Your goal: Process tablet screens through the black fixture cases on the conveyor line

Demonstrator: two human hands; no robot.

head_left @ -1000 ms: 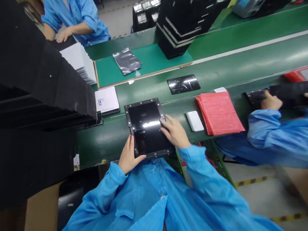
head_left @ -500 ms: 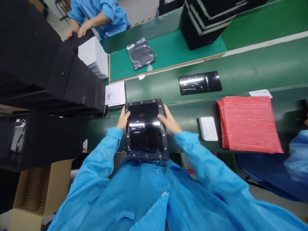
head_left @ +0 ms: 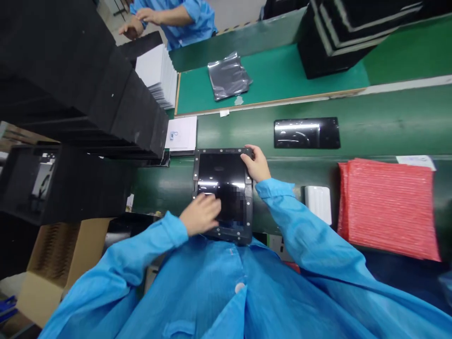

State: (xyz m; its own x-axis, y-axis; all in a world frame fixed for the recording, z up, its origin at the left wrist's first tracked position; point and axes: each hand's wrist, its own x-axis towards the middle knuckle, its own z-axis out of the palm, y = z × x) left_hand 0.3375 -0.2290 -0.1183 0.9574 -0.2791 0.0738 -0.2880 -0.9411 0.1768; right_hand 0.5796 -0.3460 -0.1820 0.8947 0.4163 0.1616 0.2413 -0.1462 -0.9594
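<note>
A glossy black screen panel [head_left: 226, 169] lies in a black frame [head_left: 248, 209] dotted with small round silvery spots, close against my body at the bench edge. My right hand [head_left: 257, 164] grips the frame's upper right corner, thumb over the front and fingers behind the edge. Over the lower left of the panel is my left hand [head_left: 202, 214], slightly blurred, with fingers stretched out; I cannot tell whether it touches the surface. Beyond the frame, a long glossy black panel [head_left: 306, 133] rests on the green bench.
Red bubble-wrap bags [head_left: 388, 207] and a white flat block [head_left: 318, 203] lie to the right. Black trays [head_left: 88, 84] are piled at left, above a cardboard box [head_left: 81, 254]. White sheets [head_left: 155, 70] and dark plastic bags [head_left: 229, 77] lie further back. A co-worker's hands [head_left: 141, 21] show opposite.
My left hand has let go of the frame's left edge and moved down over the panel's lower left. My right hand has slid up to the upper right corner. The co-worker's hands have risen.
</note>
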